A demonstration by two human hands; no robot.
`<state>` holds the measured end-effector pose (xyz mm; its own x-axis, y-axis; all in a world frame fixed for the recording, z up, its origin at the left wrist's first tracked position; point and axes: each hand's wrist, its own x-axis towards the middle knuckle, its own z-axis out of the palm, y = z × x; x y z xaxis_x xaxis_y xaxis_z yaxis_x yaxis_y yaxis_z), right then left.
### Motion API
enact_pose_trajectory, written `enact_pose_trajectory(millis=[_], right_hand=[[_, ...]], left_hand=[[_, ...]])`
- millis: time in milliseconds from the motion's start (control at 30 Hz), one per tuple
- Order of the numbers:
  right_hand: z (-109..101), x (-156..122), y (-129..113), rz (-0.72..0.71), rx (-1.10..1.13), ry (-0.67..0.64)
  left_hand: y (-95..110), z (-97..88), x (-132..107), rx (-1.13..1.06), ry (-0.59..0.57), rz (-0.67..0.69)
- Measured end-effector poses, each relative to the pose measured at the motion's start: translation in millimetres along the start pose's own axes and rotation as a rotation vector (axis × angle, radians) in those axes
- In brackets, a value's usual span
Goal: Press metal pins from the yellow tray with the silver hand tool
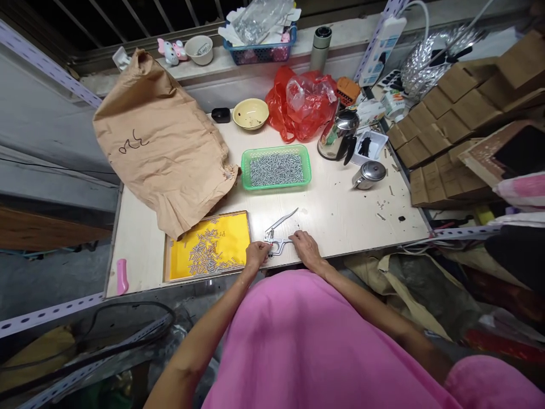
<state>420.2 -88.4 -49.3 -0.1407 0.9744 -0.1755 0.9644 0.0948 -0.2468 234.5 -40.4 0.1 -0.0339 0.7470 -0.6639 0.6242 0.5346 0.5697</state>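
A pair of metal pliers point(281, 241) with a small spring lies at the table's front edge, its handles spread apart. My left hand point(257, 254) pinches at the head of the pliers, where a tiny red spot shows by the fingertips. With curled fingers, my right hand point(306, 246) grips the end of the lower handle. The upper handle point(281, 219) points away to the right, untouched. Beside my left hand is a yellow-bottomed tray point(232, 230) with many small metal pins point(204, 257). Behind the pliers stands a green plastic basket point(276, 187) full of similar pins.
A large brown paper bag point(159, 136) leans over the tray's back corner. Farther back are a yellow bowl point(250, 114), red plastic bags point(298, 108), a kettle point(338, 136) and a lidded metal cup point(369, 175). Stacked cardboard boxes point(443, 125) border the right side; a pink handle point(122, 276) lies left.
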Motion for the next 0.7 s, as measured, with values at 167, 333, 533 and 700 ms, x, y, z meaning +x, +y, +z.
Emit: enact_pose_trajectory(millis=[167, 333, 533, 700], right_hand=[[-3, 1, 1, 0.0, 0.013, -0.013], [-5, 2, 3, -0.012, 0.012, -0.043], [-4, 5, 4, -0.024, -0.02, -0.044], [-5, 6, 4, -0.019, -0.035, -0.067]], left_hand=[[1, 2.1, 3, 0.078, -0.004, -0.01], [5, 0.9, 7, 0.144, -0.036, -0.001], [2, 2.6, 14, 0.071, -0.092, -0.068], [-5, 6.5, 17, 0.004, -0.108, -0.161]])
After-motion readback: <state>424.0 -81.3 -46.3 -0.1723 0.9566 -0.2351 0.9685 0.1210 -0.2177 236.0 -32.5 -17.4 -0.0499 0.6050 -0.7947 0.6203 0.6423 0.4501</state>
